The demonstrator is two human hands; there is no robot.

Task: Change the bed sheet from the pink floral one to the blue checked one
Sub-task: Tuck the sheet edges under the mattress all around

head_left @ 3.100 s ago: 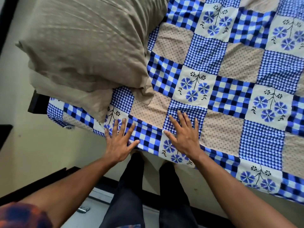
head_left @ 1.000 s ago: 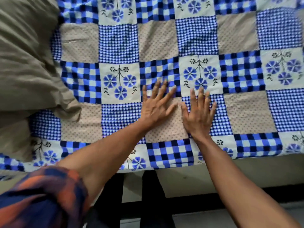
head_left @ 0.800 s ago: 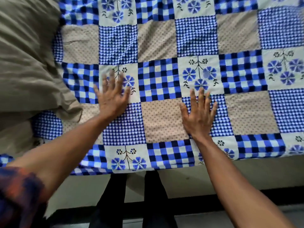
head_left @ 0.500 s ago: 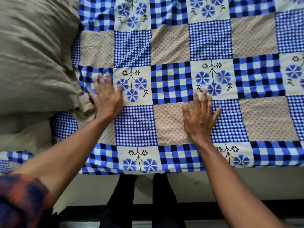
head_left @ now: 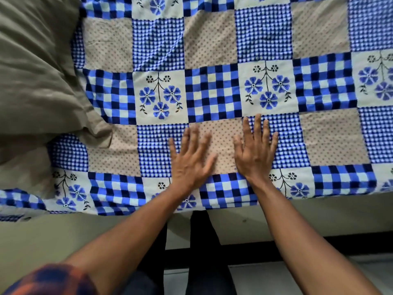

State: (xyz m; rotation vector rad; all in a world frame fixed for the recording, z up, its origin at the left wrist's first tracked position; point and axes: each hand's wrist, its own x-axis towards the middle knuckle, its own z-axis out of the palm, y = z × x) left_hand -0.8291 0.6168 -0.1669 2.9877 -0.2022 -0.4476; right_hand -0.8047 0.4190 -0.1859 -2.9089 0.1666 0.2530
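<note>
Blue checked sheet spread flat over the bed, cut off at 12 and 3 o'clock. Left hand and right hand palm-down on it near 6 o'clock, fingers straight and spread, just beside each other; left one motion-blurred. Sheet's 9 o'clock end hidden under olive pillow. Near hem draped over pale mattress side at 6 o'clock; plaid sleeve at 7.

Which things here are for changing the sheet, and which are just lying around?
For the job:
- sheet, blue checked, spread on the bed
- left hand, flat on the sheet
- right hand, flat on the sheet

Just lying about:
- pillow, on the sheet's left end
- floor, below the bed
</note>
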